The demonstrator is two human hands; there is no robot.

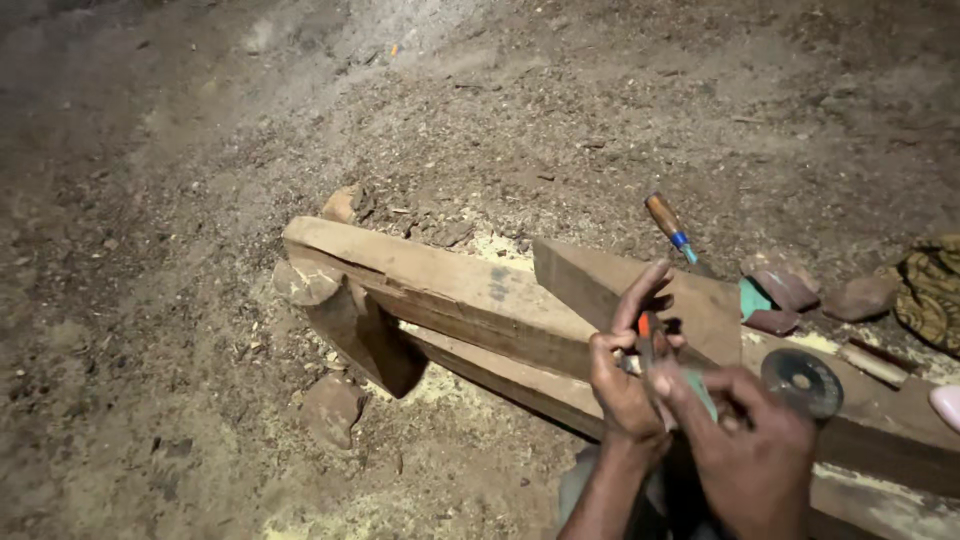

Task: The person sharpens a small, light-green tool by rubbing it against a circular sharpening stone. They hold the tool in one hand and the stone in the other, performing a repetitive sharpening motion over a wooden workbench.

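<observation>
I see the left hand [622, 385] and right hand [752, 448] both pinching one small dark tool with an orange band [647, 338], held between them. Just right of the right hand, a round grey grinding disc [802, 383] lies on the rough wooden worktop [450, 295]; a brown-handled chisel [670, 225] sits well beyond.

Dirt floor [180, 200] fills the frame, strewn with wood chips and pale sawdust [440, 385] at centre. Wooden beams [450, 290] lie on it, running from centre to lower right. A stone [332, 408] sits at lower centre-left. A chisel [668, 225] lies right of centre. A grinding disc [802, 382] rests on the beams at right.
</observation>
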